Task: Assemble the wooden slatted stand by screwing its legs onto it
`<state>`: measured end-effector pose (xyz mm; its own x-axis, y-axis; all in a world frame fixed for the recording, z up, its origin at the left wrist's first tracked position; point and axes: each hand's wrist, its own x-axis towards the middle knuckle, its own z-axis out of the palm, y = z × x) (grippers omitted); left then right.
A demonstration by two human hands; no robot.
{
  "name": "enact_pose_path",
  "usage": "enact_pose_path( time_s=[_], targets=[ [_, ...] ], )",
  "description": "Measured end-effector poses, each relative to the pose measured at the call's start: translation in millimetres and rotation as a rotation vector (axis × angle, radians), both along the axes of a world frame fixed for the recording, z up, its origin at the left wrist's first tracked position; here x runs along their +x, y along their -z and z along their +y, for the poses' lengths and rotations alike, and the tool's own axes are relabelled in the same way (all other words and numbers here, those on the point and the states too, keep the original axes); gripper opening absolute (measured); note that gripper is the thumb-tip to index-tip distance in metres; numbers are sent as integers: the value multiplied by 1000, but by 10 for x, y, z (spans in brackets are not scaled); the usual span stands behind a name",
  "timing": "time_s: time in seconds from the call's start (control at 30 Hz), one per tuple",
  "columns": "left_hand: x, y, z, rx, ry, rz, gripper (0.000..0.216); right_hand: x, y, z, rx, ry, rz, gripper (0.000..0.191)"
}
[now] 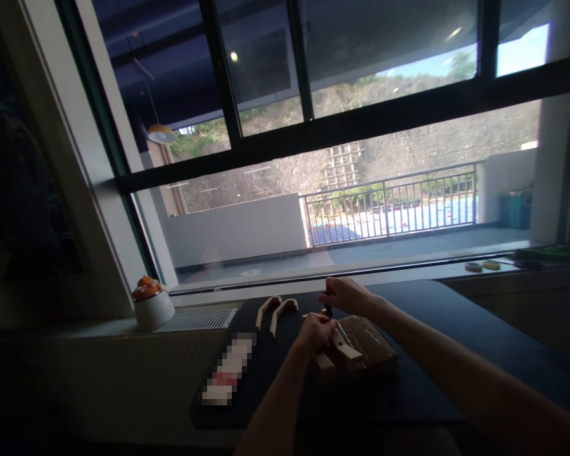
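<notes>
A pale wooden strip [323, 361] is held in the closed grip of the left hand [316, 332], on the dark bench [456, 316], touching a brown wooden block [373, 351]; a small dark tool [328, 310] is pinched in the grip of the right hand [348, 295], just above; two curved wooden pieces [266, 306] are laid near, at the left.

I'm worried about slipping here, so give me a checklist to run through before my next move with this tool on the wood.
1. Left hand gripping the pale wood piece: ok.
2. Right hand closed round the dark tool: ok.
3. Wooden block lying flat on the dark table: ok.
4. Curved wood pieces lying apart from both hands: ok.
5. Where the tool's tip sits: cannot tell, the left hand hides it.
</notes>
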<state>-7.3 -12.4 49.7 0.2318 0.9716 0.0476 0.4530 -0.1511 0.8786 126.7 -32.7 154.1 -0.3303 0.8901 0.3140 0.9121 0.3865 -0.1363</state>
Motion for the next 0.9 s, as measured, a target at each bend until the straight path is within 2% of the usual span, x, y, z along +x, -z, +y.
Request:
enact_pose_path(
  time_s=[0.23, 0.5, 0.63, 0.73, 0.8, 0.9],
  targets=[
    [11, -32, -15, -19, 16, -17, 26, 38, -80, 22, -38, -100, -16, 22],
    [12, -30, -13, 0, 12, 38, 24, 12, 66, -23, -7, 66, -9, 36],
    [9, -62, -29, -6, 28, 52, 24, 49, 17, 16, -29, -1, -11, 42],
    [2, -56, -26, -11, 37, 54, 25, 33, 13, 46, -40, -68, -33, 28],
    [1, -42, -18, -7, 41, 55, 24, 2, 37, 49, -35, -53, -57, 25],
    [7, -28, -10, 2, 40, 60, 22, -39, 61, 27, -4, 20, -91, 36]
  ],
)
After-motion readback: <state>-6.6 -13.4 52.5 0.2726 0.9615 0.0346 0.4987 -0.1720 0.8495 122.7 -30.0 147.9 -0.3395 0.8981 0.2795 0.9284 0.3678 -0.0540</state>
